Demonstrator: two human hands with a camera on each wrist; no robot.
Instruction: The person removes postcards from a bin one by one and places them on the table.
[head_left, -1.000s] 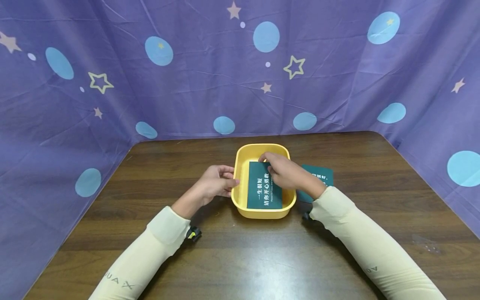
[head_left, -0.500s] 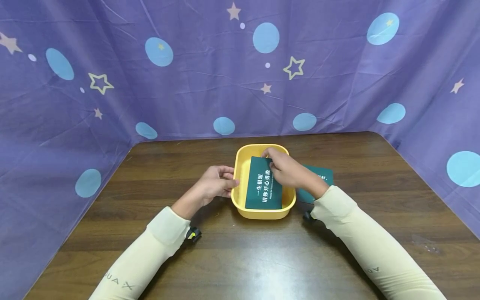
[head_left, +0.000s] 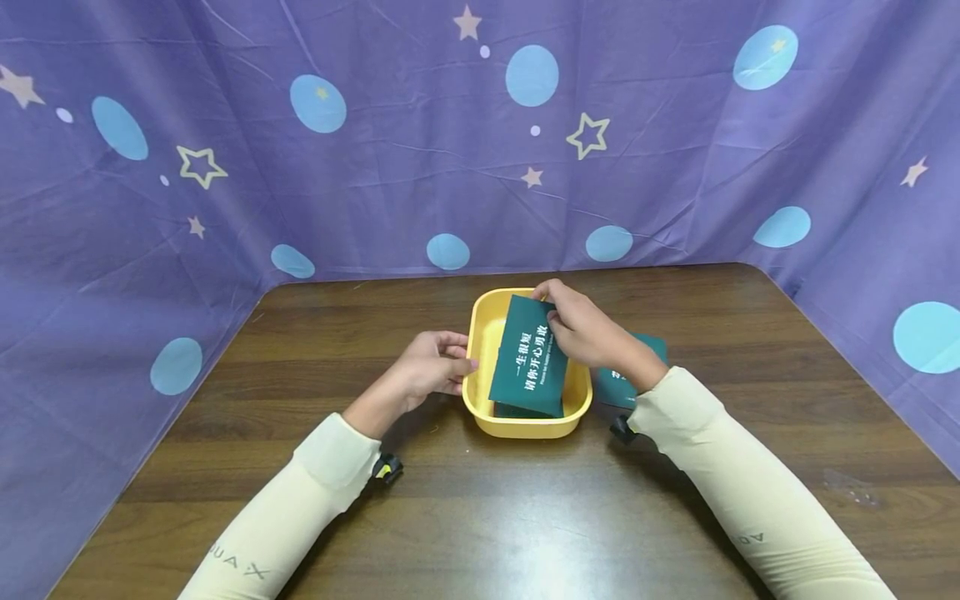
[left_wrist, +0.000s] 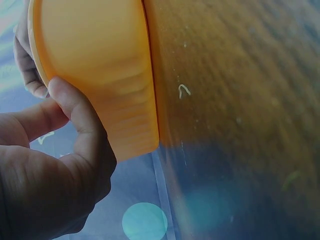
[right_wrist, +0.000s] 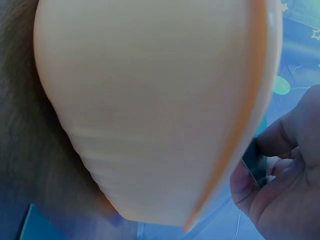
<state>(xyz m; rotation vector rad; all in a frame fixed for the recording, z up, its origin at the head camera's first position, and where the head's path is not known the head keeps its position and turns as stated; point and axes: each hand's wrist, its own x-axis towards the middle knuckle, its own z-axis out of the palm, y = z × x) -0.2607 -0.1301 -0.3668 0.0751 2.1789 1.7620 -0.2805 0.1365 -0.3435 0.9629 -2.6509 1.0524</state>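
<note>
A yellow plastic bin (head_left: 487, 333) stands on the table. My left hand (head_left: 431, 367) holds its left side, thumb at the rim and fingers along the outer wall, as the left wrist view also shows. Over the bin, my right hand (head_left: 587, 329) pinches a thin dark green booklet (head_left: 523, 354) with white lettering by its upper right part. This booklet is tilted, its far end raised above the bin. A strip of another dark green booklet (head_left: 525, 412) shows beneath it inside the bin. In the right wrist view, the pinched booklet (right_wrist: 256, 162) is mostly hidden behind the bin wall.
Right of the bin, another green booklet (head_left: 618, 390) lies on the brown wooden table (head_left: 480, 517), partly under my right forearm. A small piece of clear plastic (head_left: 851, 487) lies farther right. Purple cloth (head_left: 405, 167) with stars and blue dots hangs around the table.
My right hand has moved away from me and slightly right, lifting and tilting the booklet, which uncovers the one under it. My left hand stays on the bin.
</note>
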